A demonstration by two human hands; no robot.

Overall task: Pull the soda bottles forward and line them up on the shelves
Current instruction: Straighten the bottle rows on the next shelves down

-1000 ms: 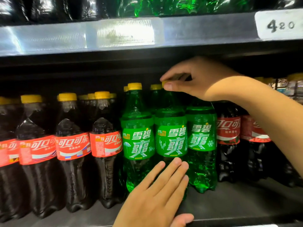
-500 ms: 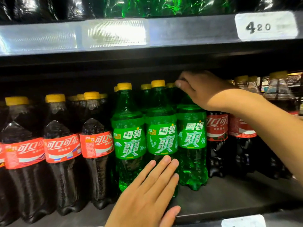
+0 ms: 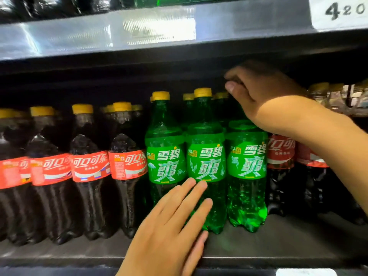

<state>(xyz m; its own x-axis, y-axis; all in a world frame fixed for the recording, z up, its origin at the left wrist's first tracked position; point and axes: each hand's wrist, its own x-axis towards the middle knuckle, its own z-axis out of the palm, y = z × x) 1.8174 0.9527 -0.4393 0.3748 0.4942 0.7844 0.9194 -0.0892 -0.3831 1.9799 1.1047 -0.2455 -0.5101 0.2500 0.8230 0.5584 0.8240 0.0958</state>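
Progress: roughly midway, by my reading. Three Sprite bottles (image 3: 206,156) stand upright, side by side, labels out, near the front edge of the shelf (image 3: 278,244). The cola bottles (image 3: 89,166) to their left form a fairly even front row. The darker cola bottles on the right (image 3: 280,152) sit deeper in shadow and probably need pulling forward. Rear green bottles (image 3: 188,96) show only their yellow caps behind the front three.

Left hand (image 3: 175,226): grip wide, fingers straight and together, laid against the lower body of the middle Sprite bottle, apparently steadying it. It holds nothing.

Right hand (image 3: 256,92): reaches over the rightmost Sprite bottle toward the back row, fingers curled, thumb near the fingertips. Whether that grip pinches a cap cannot be told; the spot is hidden.
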